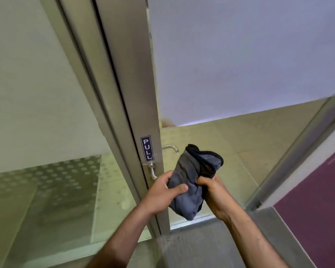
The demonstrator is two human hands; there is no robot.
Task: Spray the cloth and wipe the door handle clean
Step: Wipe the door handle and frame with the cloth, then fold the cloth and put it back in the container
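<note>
2 bare hands hold 1 grey cloth (191, 182) in front of a metal-framed glass door. Furthest left is the glass panel (37, 113), then the upright door frame (128, 84) with its blue PULL sign (147, 148), placed just above the handle it refers to. The door handle (152, 172) is a curved silver lever on the near face of the frame; its free end is hidden behind the left hand, so contact cannot be judged. A 2nd lever (171, 147) shows through the glass on the far side.

The person's left hand (163, 192) grips the cloth's left edge, thumb pressed across the fabric. Right of it the cloth is bunched and folded, its dark-trimmed end standing up, probably gathered into a thick pad for wiping. The right hand (214, 192) is clenched on the cloth's right side, fingers curled into the folds.

The cloth sits just right of the handle, apart from it. No spray bottle is in view, and whether the cloth is damp cannot be told. Holding it with both hands close to the lever suggests wiping has not started.
</note>
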